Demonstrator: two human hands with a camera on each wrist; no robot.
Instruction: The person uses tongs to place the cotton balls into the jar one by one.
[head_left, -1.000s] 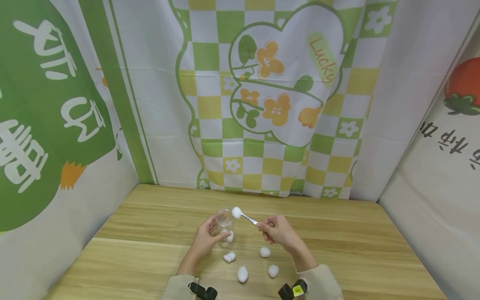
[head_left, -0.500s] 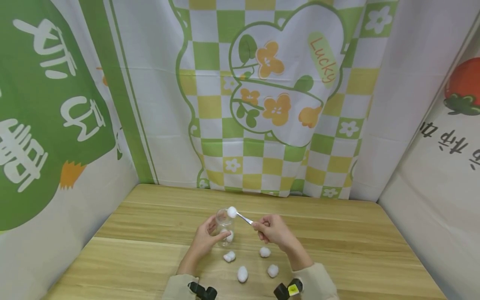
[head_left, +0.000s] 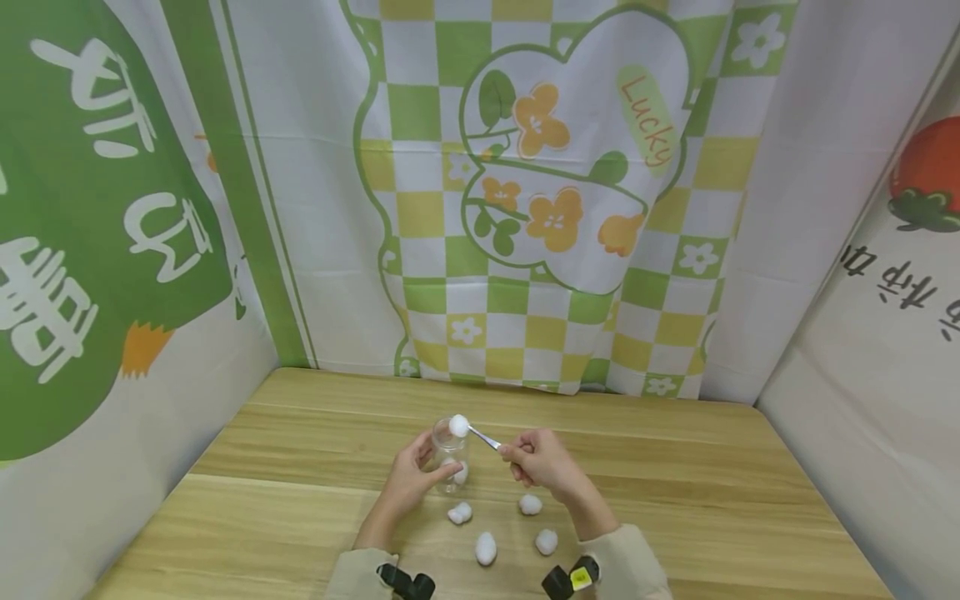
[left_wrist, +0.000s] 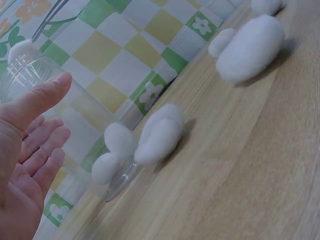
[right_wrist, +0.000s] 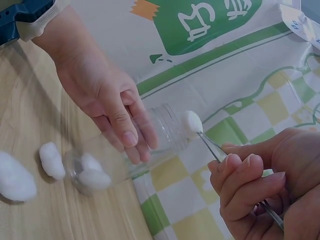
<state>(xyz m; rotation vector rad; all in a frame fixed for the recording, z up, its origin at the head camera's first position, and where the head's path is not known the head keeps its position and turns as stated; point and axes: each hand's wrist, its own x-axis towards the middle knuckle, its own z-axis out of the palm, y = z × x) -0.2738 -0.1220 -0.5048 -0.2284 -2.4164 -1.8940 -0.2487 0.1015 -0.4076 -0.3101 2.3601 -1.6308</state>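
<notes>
A clear jar (head_left: 450, 448) stands upright on the table, with two cotton balls (right_wrist: 95, 178) visible at its bottom. My left hand (head_left: 411, 477) holds it from the left side, thumb in front and fingers round the back. Tweezers (head_left: 484, 437) are pinched in my right hand (head_left: 549, 463), which is to the right of the jar. At their tips a cotton ball (head_left: 459, 426) is gripped, right at the jar's open mouth. In the right wrist view, the tweezers' rear end shows below my curled fingers (right_wrist: 245, 180).
Several loose cotton balls lie on the wooden table (head_left: 690, 500) in front of the jar: a lumpy cotton ball (head_left: 460, 512) is nearest it, an oval cotton ball (head_left: 486, 549) closer to me. A patterned curtain (head_left: 525, 333) hangs behind the table.
My right hand has moved left, carrying the cotton ball in the tweezers from beside the jar's rim to over its mouth. The left hand and jar have stayed in place.
</notes>
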